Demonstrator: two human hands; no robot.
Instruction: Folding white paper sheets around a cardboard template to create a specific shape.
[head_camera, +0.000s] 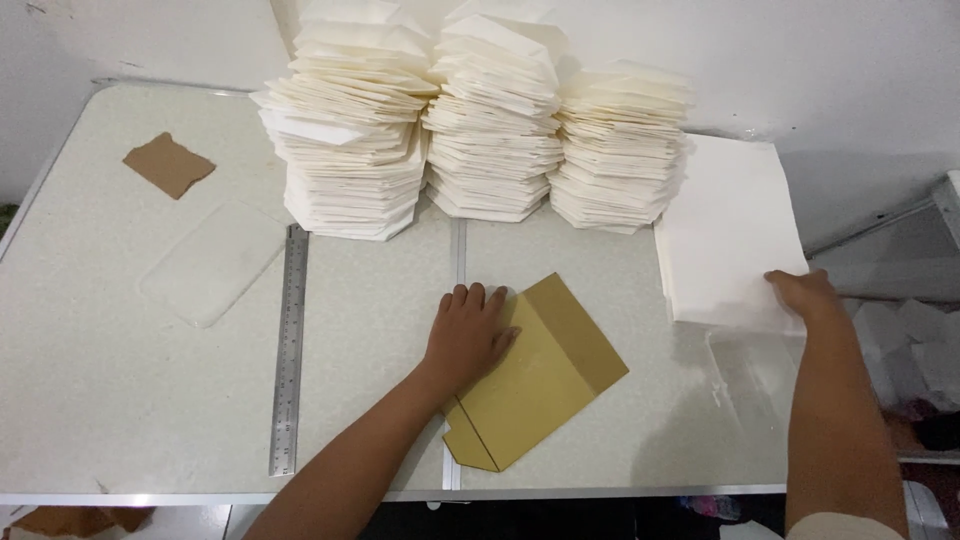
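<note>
Closest to the camera, the left hand (468, 338) lies flat and open on a yellow-brown folded paper piece (540, 378), pressing it onto the bench (120, 380); it grips nothing. The right hand (803, 292) reaches out to a stack of white sheets (725, 230) at the right edge of the bench; its fingers seem to pinch the near corner of the top sheet, though the grip is partly hidden. Three tall piles of folded white paper (490, 120) stand at the back, close to that stack; they look wobbly, so a bump could tip them. A quick tug could drag several sheets off the edge. A metal ruler (289, 350) and a brown scrap (168, 164) lie to the left.
</note>
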